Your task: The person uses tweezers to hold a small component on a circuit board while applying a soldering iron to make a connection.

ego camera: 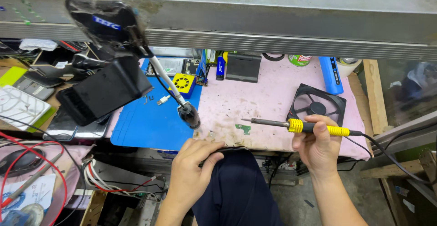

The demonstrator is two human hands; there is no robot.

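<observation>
My right hand (317, 145) grips a soldering iron (300, 126) by its yellow and black handle, tip pointing left over the stained pink mat (264, 98). A small green circuit board piece (244, 128) lies on the mat just below the iron's tip. My left hand (193, 167) rests at the bench's front edge, fingers closed on a thin dark flat object (225, 150) above my dark trouser leg. The iron's black cord runs off to the right.
A blue work mat (145, 121) lies left of the pink one, under a black lamp or magnifier on a flexible arm (104, 89). A black fan (316, 102), a small yellow fan (183, 82), a blue tube, phones and red wires surround the area.
</observation>
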